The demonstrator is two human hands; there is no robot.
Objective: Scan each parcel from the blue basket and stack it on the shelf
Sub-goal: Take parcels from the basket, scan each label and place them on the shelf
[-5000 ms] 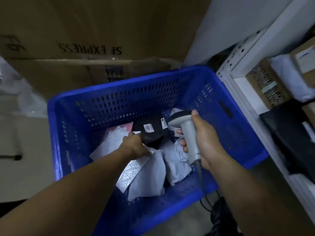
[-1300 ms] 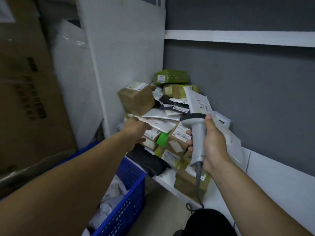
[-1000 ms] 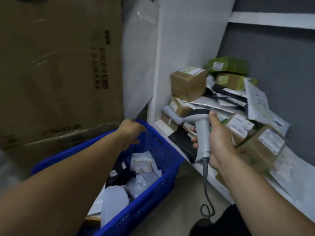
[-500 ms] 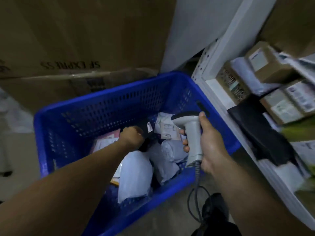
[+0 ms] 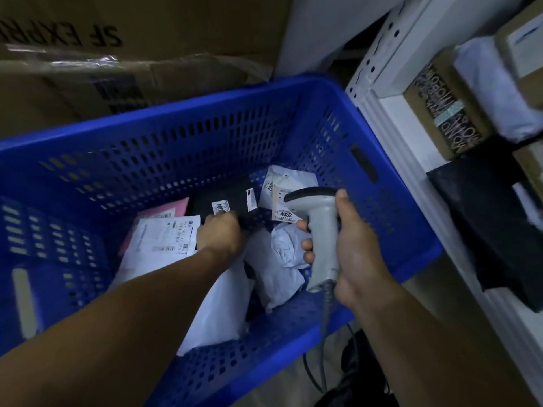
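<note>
Left hand (image 5: 220, 235) reached black plastic parcel (image 5: 235, 202), fingers clamped; right hand (image 5: 357, 254) gripped grey plastic scanner (image 5: 321, 230); white mailers (image 5: 285, 249) crowded around.

Fingertips of left hand (image 5: 220, 237) hidden behind black parcel (image 5: 235, 202); scanner cable (image 5: 324, 333), shelf boxes (image 5: 520, 45) cut off at edges.

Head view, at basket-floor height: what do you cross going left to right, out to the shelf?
White labelled mailer → left hand, gripping the black parcel → crumpled pale parcel → scanner → right hand → right wall of the blue basket → shelf → black bag lying on it.
</note>
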